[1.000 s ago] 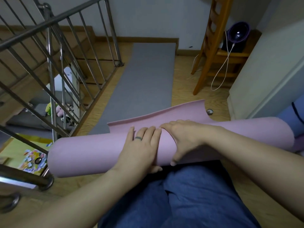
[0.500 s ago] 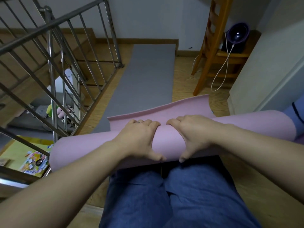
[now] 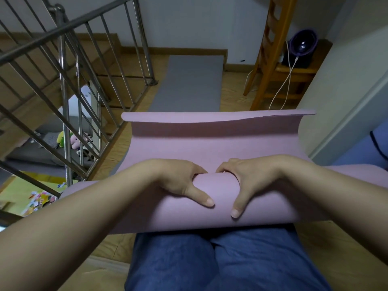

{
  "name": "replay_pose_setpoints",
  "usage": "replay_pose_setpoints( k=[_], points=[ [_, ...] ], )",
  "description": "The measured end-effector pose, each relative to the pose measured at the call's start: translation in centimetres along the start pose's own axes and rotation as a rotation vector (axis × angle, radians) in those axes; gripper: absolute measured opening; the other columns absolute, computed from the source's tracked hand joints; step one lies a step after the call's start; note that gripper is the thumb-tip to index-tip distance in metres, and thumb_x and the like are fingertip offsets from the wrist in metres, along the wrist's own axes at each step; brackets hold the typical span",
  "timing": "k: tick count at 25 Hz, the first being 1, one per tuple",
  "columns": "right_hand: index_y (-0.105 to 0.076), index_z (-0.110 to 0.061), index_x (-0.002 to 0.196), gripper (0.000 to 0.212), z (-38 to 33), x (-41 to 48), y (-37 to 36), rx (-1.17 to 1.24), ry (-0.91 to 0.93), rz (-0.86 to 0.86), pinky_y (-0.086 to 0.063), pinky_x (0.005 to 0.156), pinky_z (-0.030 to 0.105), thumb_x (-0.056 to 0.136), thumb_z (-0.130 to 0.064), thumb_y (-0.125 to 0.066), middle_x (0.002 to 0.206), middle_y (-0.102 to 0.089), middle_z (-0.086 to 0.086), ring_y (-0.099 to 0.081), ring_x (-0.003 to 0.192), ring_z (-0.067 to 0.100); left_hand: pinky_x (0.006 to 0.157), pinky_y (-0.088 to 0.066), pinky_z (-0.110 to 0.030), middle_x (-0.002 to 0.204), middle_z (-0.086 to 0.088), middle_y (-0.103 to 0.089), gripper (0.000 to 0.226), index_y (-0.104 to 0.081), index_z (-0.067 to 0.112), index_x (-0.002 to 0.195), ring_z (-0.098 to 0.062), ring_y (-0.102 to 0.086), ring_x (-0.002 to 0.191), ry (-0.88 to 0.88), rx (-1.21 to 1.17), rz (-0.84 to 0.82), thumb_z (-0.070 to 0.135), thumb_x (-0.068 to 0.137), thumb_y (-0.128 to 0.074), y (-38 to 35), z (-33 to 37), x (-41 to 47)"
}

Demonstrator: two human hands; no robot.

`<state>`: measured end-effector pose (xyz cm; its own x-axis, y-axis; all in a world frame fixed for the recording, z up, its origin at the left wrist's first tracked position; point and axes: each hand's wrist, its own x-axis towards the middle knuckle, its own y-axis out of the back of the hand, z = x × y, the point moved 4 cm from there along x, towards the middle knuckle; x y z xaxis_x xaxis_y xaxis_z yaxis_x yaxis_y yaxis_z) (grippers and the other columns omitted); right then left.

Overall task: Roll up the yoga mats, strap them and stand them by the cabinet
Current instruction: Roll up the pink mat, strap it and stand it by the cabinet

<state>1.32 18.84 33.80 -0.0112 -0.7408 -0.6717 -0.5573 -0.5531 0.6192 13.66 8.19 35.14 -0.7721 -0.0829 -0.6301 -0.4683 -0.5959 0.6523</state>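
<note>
Pink mat [image 3: 218, 143], part rolled, held across the knees.
The roll's long axis runs left to right, just above the blue trousers [image 3: 210, 263]; its left end points toward the stair railing [image 3: 69, 59], its right end toward the pale wall [image 3: 340, 85]. The unrolled end stands up beyond the hands, its free edge topmost. The left hand [image 3: 180, 181] and right hand [image 3: 249, 181] grasp the roll near its middle, side by side, fingers curled over the far side, thumbs pressed on the near side. The grey mat [image 3: 189, 85] lies flat on the wooden floor [image 3: 235, 91] beyond, lengthwise toward the far wall, beside a wooden chair [image 3: 270, 51].
</note>
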Motion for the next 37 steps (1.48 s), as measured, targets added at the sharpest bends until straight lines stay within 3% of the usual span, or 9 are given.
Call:
replay_pose_setpoints(
  k=[4, 6, 10, 15, 19, 23, 25, 34, 37],
  points=[
    [-0.041, -0.037, 0.125, 0.097, 0.9, 0.8, 0.5, 0.156, -0.024, -0.052, -0.047, 0.098, 0.034, 0.042, -0.053, -0.088, 0.121, -0.054, -0.014, -0.057, 0.109, 0.010, 0.107, -0.031, -0.041, 0.137, -0.004, -0.045, 0.092, -0.029, 0.020, 0.145, -0.027, -0.048, 0.122, 0.019, 0.623, 0.397, 0.074, 0.074, -0.052, -1.0, 2.1, -1.7],
    [-0.045, -0.034, 0.122, 0.097, 0.9, 1.3, 0.8, 0.208, -0.023, -0.078, -0.051, 0.095, 0.036, 0.037, -0.054, -0.087, 0.117, -0.060, -0.011, -0.062, 0.105, 0.010, 0.111, -0.023, -0.045, 0.138, -0.009, -0.041, 0.102, -0.020, 0.012, 0.146, -0.029, -0.046, 0.122, 0.057, 0.749, 0.428, 0.075, 0.073, -0.052, -3.1, 2.9, -2.1],
    [-0.044, -0.033, 0.129, 0.086, 0.4, 0.4, 1.7, 0.127, -0.016, 0.064, -0.043, 0.102, 0.031, 0.057, -0.054, -0.085, 0.129, -0.053, -0.009, -0.055, 0.112, 0.009, 0.108, -0.027, -0.042, 0.132, -0.009, -0.047, 0.106, -0.028, 0.013, 0.140, -0.029, -0.049, 0.116, 0.092, 0.636, 0.467, 0.079, 0.063, -0.058, -3.0, 2.0, -1.1],
    [0.000, -0.020, 0.151, 0.128, -1.9, -2.0, -2.2, -0.436, -0.092, 0.386, -0.018, 0.115, 0.048, 0.059, -0.064, -0.076, 0.154, -0.018, 0.006, -0.021, 0.140, 0.025, 0.097, -0.041, -0.036, 0.125, -0.006, -0.056, 0.097, -0.040, 0.019, 0.135, -0.027, -0.054, 0.111, 0.057, 0.421, 0.335, 0.077, 0.062, -0.064, -0.6, 0.7, 0.6],
    [-0.008, -0.023, 0.149, 0.124, -1.2, -0.8, -2.0, -0.423, -0.092, 0.509, -0.023, 0.111, 0.046, 0.055, -0.071, -0.073, 0.146, -0.032, 0.004, -0.032, 0.132, 0.026, 0.102, -0.038, -0.038, 0.133, -0.003, -0.054, 0.097, -0.037, 0.021, 0.140, -0.026, -0.052, 0.118, 0.092, 0.292, 0.279, 0.074, 0.063, -0.066, 0.9, 0.4, 1.6],
    [-0.019, -0.025, 0.145, 0.117, -0.6, 0.0, -0.4, -0.382, -0.056, 0.479, -0.034, 0.103, 0.044, 0.052, -0.069, -0.076, 0.133, -0.044, 0.003, -0.041, 0.122, 0.025, 0.112, -0.017, -0.050, 0.150, -0.008, -0.029, 0.112, -0.005, 0.017, 0.150, -0.029, -0.038, 0.131, 0.107, 0.691, 0.503, 0.072, 0.069, -0.060, -1.9, 1.6, 1.1],
    [-0.021, -0.025, 0.144, 0.117, -0.8, 0.6, 0.1, -0.380, -0.055, 0.416, -0.037, 0.101, 0.043, 0.051, -0.067, -0.078, 0.132, -0.046, 0.004, -0.043, 0.121, 0.026, 0.113, -0.013, -0.050, 0.151, -0.006, -0.026, 0.116, 0.001, 0.020, 0.151, -0.027, -0.034, 0.134, 0.134, 0.689, 0.547, 0.072, 0.068, -0.061, -2.8, 1.5, 1.0],
    [-0.041, -0.032, 0.131, 0.101, -2.5, -1.0, 1.0, -0.200, -0.039, 0.009, -0.047, 0.097, 0.035, 0.046, -0.064, -0.082, 0.121, -0.055, -0.010, -0.055, 0.107, 0.016, 0.112, -0.022, -0.044, 0.128, 0.001, -0.056, 0.100, -0.026, 0.033, 0.140, -0.018, -0.051, 0.118, -0.033, 0.448, 0.324, 0.078, 0.058, -0.063, -1.0, 1.9, -1.8],
    [-0.043, -0.034, 0.130, 0.099, -2.9, -2.1, -0.2, -0.139, -0.038, -0.033, -0.046, 0.098, 0.034, 0.045, -0.067, -0.080, 0.123, -0.057, -0.014, -0.056, 0.107, 0.013, 0.100, -0.036, -0.036, 0.122, 0.004, -0.060, 0.094, -0.032, 0.035, 0.135, -0.019, -0.056, 0.108, -0.062, 0.400, 0.245, 0.078, 0.057, -0.065, -1.6, 2.5, -1.8]
  ],
)
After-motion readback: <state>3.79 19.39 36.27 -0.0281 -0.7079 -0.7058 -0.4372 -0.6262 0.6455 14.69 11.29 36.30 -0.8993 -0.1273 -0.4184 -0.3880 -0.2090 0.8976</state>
